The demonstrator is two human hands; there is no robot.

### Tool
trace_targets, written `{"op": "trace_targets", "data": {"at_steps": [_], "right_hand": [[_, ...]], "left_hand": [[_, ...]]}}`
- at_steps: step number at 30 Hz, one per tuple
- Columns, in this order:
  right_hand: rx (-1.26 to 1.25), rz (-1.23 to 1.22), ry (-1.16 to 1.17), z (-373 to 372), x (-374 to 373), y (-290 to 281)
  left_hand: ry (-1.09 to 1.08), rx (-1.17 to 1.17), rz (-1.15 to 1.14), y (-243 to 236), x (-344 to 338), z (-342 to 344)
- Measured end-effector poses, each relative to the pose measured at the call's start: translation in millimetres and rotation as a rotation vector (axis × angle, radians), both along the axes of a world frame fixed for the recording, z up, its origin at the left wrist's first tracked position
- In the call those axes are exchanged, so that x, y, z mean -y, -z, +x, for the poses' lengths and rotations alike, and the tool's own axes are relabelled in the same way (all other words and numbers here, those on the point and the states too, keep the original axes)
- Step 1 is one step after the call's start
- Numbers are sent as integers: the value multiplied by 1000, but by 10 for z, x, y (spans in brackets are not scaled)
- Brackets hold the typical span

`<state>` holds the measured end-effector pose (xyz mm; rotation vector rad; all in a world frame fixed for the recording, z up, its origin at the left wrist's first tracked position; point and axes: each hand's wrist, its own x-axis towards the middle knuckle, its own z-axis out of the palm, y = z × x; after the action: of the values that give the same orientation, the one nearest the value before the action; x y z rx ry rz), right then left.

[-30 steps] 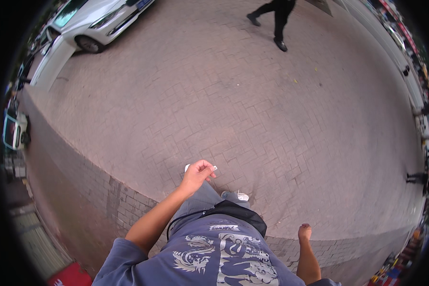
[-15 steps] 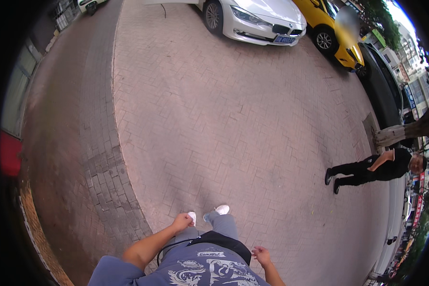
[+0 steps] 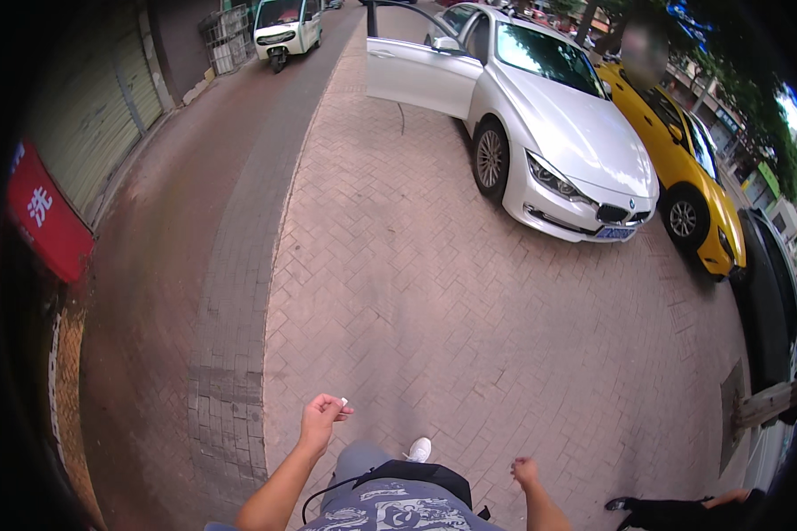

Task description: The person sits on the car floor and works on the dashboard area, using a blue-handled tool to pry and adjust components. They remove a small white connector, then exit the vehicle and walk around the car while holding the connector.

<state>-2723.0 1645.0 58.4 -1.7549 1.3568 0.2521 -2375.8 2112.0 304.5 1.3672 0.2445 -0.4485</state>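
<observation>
My left hand (image 3: 321, 423) is raised in front of me, left of my body. Its thumb and fingers pinch a small white piece (image 3: 344, 403), too small to name. Out to the right hangs my right hand (image 3: 524, 473), its fingers loosely curled and slightly apart; I see nothing in it. A black waist bag (image 3: 416, 476) sits across my front, and a thin black cord runs from it on the left. Below it one white shoe (image 3: 420, 450) shows on the paving.
Ahead stands a white car (image 3: 576, 142) with its door (image 3: 421, 75) swung out. Beside it are a yellow car (image 3: 673, 133) and a dark car (image 3: 766, 274). A white three-wheeler (image 3: 283, 34) is far left. A person in black (image 3: 682, 513) and a tree trunk (image 3: 766, 403) are at right.
The view has tilted up and turned, showing more of the white car and its swung-out door. The person in black has slid toward the lower right edge. My left hand now stands farther from my body.
</observation>
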Motion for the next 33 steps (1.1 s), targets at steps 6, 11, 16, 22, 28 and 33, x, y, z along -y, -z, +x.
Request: {"op": "trace_targets", "data": {"at_steps": [6,11,16,22,28,33], "right_hand": [[156,-491,-481,4396,1396,-868],[482,-106,-473,6867,975,-832],[-10,135,-996,7505,330,-239],[-452,434,-786,8683,496,277],[-509,341,-931,11742,1136,504],[-46,27,-790,15367,1326,-375]], "left_hand": [[-348,124,-191,-365,245,1646],[-486,99,-111,-188,154,3479],[-453,131,-110,-451,432,5458],[-392,298,-94,-762,631,8092],[-484,216,-136,-868,966,10621],[-534,243,-328,-1291,1062,12357]]}}
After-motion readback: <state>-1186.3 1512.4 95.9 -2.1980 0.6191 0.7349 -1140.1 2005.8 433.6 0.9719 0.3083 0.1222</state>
